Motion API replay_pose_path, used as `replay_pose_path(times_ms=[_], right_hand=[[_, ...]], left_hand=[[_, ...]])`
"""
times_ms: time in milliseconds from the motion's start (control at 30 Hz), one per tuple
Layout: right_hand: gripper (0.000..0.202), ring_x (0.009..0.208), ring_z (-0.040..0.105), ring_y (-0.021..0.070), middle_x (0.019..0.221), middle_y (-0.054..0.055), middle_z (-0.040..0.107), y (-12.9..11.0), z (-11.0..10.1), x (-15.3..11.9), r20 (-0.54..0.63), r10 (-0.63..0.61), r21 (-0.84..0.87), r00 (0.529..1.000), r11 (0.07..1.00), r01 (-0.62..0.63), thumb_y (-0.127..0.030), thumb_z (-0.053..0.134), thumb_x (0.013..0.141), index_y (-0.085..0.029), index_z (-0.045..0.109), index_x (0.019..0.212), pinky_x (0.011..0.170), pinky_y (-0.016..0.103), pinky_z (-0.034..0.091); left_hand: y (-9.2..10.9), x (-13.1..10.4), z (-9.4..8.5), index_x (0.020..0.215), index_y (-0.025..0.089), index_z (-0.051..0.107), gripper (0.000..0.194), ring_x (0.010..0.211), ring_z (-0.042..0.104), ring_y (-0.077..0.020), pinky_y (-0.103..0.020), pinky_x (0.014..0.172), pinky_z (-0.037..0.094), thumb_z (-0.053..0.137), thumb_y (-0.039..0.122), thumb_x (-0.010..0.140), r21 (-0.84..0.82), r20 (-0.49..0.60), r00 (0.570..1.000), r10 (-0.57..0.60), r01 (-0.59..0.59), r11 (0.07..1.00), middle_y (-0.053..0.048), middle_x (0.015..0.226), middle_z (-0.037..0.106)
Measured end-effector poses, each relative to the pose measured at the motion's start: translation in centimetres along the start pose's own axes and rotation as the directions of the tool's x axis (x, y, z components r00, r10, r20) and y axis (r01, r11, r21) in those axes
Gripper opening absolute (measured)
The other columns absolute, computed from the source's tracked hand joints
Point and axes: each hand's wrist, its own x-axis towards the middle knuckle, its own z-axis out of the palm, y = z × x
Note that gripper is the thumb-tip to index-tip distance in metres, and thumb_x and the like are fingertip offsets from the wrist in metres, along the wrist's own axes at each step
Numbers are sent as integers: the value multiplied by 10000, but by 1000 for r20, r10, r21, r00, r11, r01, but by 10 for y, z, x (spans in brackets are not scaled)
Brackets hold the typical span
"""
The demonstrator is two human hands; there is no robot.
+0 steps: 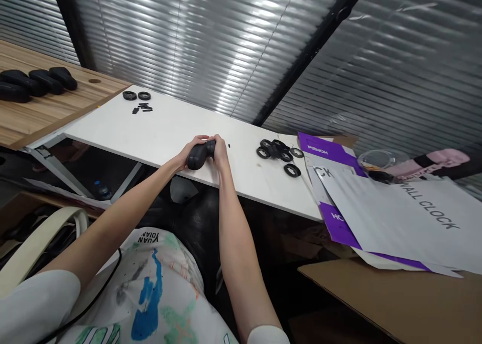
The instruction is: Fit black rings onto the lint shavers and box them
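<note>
Over the front edge of the white table [181, 128], a smooth black rounded part [197, 157] is held between both hands. My left hand [188, 152] is wrapped round its left side, fingers over the top. My right hand [220, 150] grips its right end, where a smaller black piece shows near the fingers. A tiny black bit [229, 145] lies just right of my right hand. Several black rings [292, 170] are grouped farther right on the table. Two more black rings [144, 96] and several small black pieces [145, 107] lie at its far left.
Several black rounded parts [48, 81] rest on a wooden table [41, 110] at the left. White and purple cardboard sheets [395, 213] cover the right side, beside a pink object [433, 164]. Corrugated metal sheeting [226, 47] stands behind. A brown cardboard box [391, 294] is at the lower right.
</note>
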Motion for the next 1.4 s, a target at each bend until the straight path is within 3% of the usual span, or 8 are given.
replay_pose_path(times_ms=[267,500,633,800,1000,1200,1400], right_hand=[[338,624,527,133,644,-30,568,-1,2,9,52,33,14,998,999,-34,-247,612,934,-228,508,613,595,246,444],[254,516,466,136,587,-38,554,-1,1,5,28,154,108,988,982,-156,-284,660,878,-237,548,654,473,255,382],[239,529,497,131,610,-30,609,-1,-5,-5,-7,128,184,992,975,-125,-331,636,868,-229,582,658,485,235,397],[222,628,616,151,722,2,728,-1,-13,-15,-22,92,244,996,966,-84,-389,605,856,-216,657,727,556,233,480],[199,490,504,128,570,-18,613,-2,-17,-14,36,178,222,983,958,-182,-298,579,817,-219,573,635,478,238,410],[218,490,513,137,578,-18,601,4,-18,-10,27,195,193,980,961,-197,-339,660,838,-226,570,674,454,252,397],[285,508,492,144,541,-39,519,9,-21,-3,-28,170,177,985,971,-163,-375,704,840,-248,502,683,439,252,400]], left_hand=[[-7,15,-6,1255,199,704,415,819,685,-228,-316,666,558,689,394,890,-24,-28,999,-18,17,1000,-88,1055,731],[-8,8,1,1396,241,671,538,934,716,-266,-339,755,577,665,464,906,113,-12,997,73,-71,991,-86,1118,742],[-8,2,9,1418,235,643,545,1132,698,-285,-345,892,585,655,453,919,184,52,993,106,-114,976,-108,1359,705],[-10,-2,9,1521,236,575,624,1003,705,-264,-348,831,578,628,464,943,225,106,990,92,-114,968,-124,1347,697],[-3,-10,10,1505,230,601,616,1177,675,-280,-336,927,559,626,417,919,243,132,987,92,-122,962,-108,1479,658],[0,-14,15,1475,215,626,602,1230,665,-299,-367,999,542,630,411,905,255,152,984,94,-131,958,-115,1491,660],[-2,-13,15,1286,192,723,477,1207,644,-319,-377,989,520,648,440,884,298,134,983,126,-162,941,-109,1353,704]])
